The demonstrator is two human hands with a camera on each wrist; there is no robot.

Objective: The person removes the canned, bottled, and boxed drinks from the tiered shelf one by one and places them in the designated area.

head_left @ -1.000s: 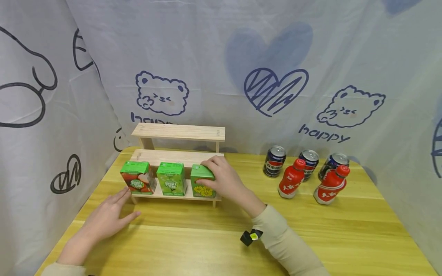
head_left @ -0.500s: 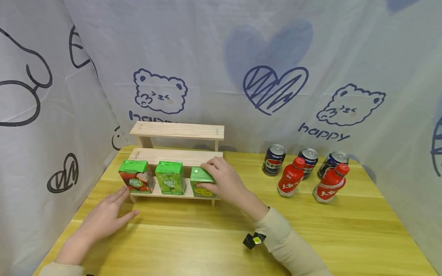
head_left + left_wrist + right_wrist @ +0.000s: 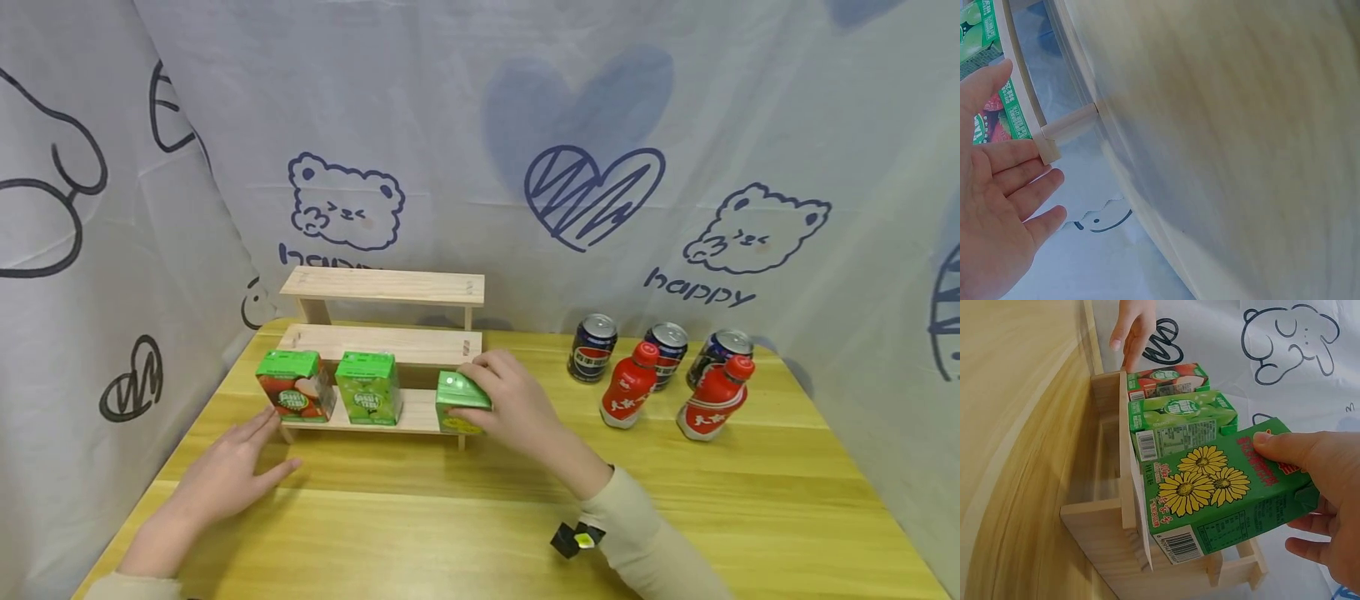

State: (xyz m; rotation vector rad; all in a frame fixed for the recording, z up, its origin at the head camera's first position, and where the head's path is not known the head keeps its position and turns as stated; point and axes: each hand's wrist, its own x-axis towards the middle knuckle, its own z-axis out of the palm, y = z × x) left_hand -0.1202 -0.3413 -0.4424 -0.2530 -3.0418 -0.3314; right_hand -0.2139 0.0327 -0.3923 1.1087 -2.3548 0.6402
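Note:
My right hand [image 3: 517, 408] grips a green drink carton with yellow flowers [image 3: 1210, 481] at the right end of the bottom shelf; in the right wrist view the thumb lies across its face. On the same shelf of the wooden rack [image 3: 382, 342] stand a light green juice carton [image 3: 367, 392] in the middle and a red and green juice carton [image 3: 295, 390] at the left end. Beside that left end, my left hand [image 3: 1004, 206] touches the rack's corner with its fingers extended, holding nothing.
Right of the rack stand several drinks: dark blue cans [image 3: 592, 350] at the back, with two red bottles [image 3: 630, 387] in front. The rack's top shelf [image 3: 382, 283] and middle shelf [image 3: 375, 342] rise behind the cartons. A printed curtain [image 3: 450, 125] hangs behind the table.
My right hand has moved right with the flower carton, widening the space between it and the middle carton. My left hand stays by the rack's left end.

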